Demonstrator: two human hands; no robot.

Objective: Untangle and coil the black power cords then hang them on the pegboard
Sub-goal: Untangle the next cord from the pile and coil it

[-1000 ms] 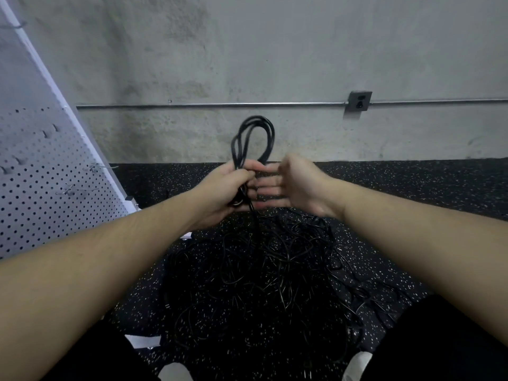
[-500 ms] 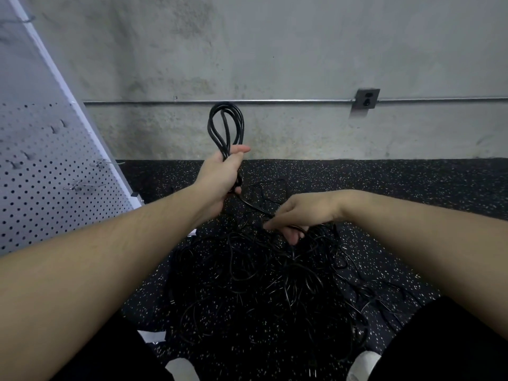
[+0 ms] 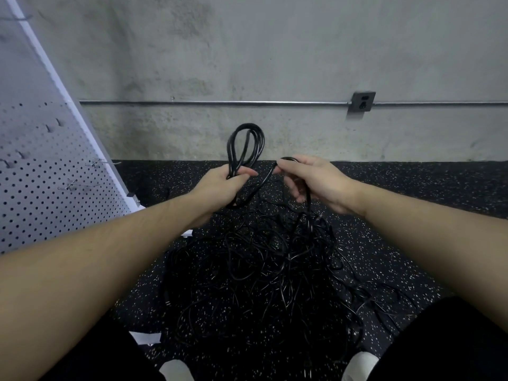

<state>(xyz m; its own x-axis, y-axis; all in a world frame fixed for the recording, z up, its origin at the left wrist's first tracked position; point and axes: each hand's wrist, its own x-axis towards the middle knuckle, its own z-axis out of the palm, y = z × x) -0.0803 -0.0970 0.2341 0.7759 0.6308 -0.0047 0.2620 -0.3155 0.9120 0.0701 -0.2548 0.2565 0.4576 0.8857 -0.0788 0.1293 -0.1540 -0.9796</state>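
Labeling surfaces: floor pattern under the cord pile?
Black floor with small white speckles, clearest in the head view.

Pegboard (image 3: 41, 171) cut off at left — tangled cords (image 3: 261, 270) individually indistinguishable.

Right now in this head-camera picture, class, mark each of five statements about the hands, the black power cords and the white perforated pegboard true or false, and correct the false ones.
1. The left hand grips a coiled bundle of black power cord with loops standing above the fist. True.
2. The right hand is empty. False: it pinches a strand of black cord running to the left hand.
3. A tangled pile of black cords lies on the speckled black floor. True.
4. Coiled cords already hang on the white perforated pegboard. False: its visible hooks are bare.
5. The pegboard stands on the person's right. False: it stands on the left.
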